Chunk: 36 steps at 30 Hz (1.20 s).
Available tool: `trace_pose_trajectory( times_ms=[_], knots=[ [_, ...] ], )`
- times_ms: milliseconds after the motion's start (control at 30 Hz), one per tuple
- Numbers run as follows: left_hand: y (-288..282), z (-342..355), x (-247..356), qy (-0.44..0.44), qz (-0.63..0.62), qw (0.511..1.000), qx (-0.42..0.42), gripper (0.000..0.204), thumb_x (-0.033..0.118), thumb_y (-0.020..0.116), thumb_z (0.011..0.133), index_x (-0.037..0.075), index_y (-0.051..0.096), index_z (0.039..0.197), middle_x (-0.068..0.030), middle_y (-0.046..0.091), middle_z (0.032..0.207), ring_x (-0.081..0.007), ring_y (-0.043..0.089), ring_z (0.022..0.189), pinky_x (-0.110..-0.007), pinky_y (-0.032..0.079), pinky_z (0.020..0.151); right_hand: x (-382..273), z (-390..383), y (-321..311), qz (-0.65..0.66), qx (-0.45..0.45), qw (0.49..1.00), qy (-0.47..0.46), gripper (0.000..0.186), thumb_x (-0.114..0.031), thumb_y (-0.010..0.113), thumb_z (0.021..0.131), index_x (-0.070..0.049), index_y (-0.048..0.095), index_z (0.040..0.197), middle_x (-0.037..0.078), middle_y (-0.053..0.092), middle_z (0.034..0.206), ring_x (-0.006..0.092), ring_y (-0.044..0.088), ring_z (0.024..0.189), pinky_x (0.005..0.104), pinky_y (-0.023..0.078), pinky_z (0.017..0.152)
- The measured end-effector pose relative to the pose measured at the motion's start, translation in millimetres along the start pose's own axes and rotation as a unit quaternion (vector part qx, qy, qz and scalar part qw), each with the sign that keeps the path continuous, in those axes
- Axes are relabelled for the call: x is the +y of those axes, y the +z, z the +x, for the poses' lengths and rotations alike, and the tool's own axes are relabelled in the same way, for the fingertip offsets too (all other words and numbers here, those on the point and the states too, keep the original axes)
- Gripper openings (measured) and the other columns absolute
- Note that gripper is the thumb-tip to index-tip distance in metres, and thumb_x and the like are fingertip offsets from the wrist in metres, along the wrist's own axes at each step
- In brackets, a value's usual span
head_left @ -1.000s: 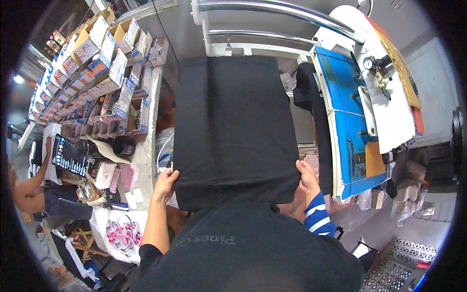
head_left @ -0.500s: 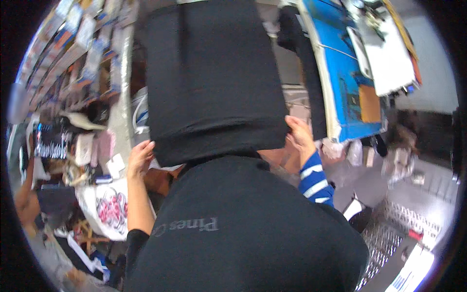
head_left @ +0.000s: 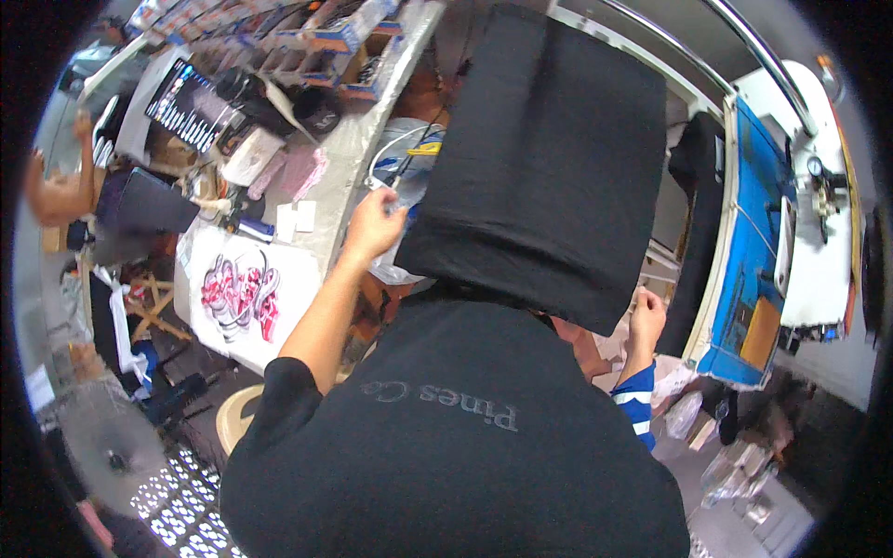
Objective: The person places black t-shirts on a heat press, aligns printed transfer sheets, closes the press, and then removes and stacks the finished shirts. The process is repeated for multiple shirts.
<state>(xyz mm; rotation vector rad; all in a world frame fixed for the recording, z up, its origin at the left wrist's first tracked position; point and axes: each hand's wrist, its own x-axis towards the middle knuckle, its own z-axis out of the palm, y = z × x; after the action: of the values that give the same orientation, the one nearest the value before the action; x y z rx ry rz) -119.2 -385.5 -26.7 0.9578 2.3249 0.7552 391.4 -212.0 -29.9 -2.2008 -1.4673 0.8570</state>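
A black garment (head_left: 558, 139) lies stretched flat over a board in front of me, its near edge loosely folded and sagging toward my body. Beside its left edge is my left hand (head_left: 374, 228), fingers loosely bent and apart, with a small gap to the cloth. My right hand (head_left: 648, 321) is at the near right corner, thumb and fingers pinched together at the cloth's edge. Exactly how much fabric it grips is hard to see. A blue and white striped sleeve (head_left: 635, 400) covers my right forearm.
Left, a worktable holds a white sheet with a red and grey print (head_left: 242, 293), a lit screen (head_left: 191, 107) and small boxes. Another person's arm (head_left: 65, 191) shows at far left. On the right stand a blue panel (head_left: 744, 242), metal rails (head_left: 763, 51) and a white surface (head_left: 819, 251).
My view has swung left, so the garment appears farther right and tilted. My left hand has come away from the garment's left edge; the right stays at its right edge.
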Motion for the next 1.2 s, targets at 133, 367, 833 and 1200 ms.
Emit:
trace_pose_trajectory(
  times_ms=[133, 367, 833, 1200],
  knots=[
    [35.2, -18.8, 80.2, 0.391, 0.016, 0.909, 0.145, 0.05, 0.015, 0.076, 0.081, 0.003, 0.065, 0.128, -0.0199, 0.063, 0.134, -0.0404, 0.057, 0.128, -0.051, 0.044, 0.109, -77.6, -40.4, 35.4, -0.121, 0.078, 0.887, -0.44, 0.048, -0.027, 0.069, 0.098, -0.003, 0.061, 0.139, 0.023, 0.056, 0.146, 0.0405, 0.05, 0.136, 0.049, 0.037, 0.115],
    [74.3, -68.3, 69.8, 0.575, 0.136, 0.801, -0.094, 0.058, 0.041, 0.072, 0.092, 0.012, 0.06, 0.141, -0.0157, 0.043, 0.161, -0.0392, 0.03, 0.155, -0.065, 0.022, 0.125, -82.8, -104.8, 69.2, -0.239, -0.085, 0.702, -0.665, 0.064, -0.041, 0.068, 0.094, -0.017, 0.054, 0.151, 0.02, 0.039, 0.163, 0.0465, 0.027, 0.154, 0.0676, 0.015, 0.123],
    [-105.1, 121.6, -194.2, -0.426, 0.104, 0.866, 0.239, 0.043, 0.025, 0.071, 0.087, 0.022, 0.07, 0.129, -0.0115, 0.054, 0.148, -0.0314, 0.05, 0.139, -0.054, 0.039, 0.112, -129.6, -132.2, 39.9, -0.008, -0.123, 0.826, -0.551, 0.013, 0.003, 0.068, 0.088, 0.002, 0.071, 0.1, 0.018, 0.073, 0.101, 0.0351, 0.071, 0.094, 0.0408, 0.056, 0.084],
    [-101.3, 80.9, -139.3, -0.091, 0.005, 0.89, 0.446, 0.031, 0.021, 0.077, 0.091, 0.003, 0.072, 0.116, -0.0157, 0.075, 0.107, -0.0275, 0.072, 0.095, -0.039, 0.056, 0.088, -120.7, -114.5, 39.0, 0.055, -0.109, 0.887, -0.445, 0.009, -0.004, 0.072, 0.088, 0.0, 0.076, 0.096, 0.015, 0.077, 0.097, 0.0297, 0.075, 0.09, 0.0374, 0.059, 0.081]
  ],
)
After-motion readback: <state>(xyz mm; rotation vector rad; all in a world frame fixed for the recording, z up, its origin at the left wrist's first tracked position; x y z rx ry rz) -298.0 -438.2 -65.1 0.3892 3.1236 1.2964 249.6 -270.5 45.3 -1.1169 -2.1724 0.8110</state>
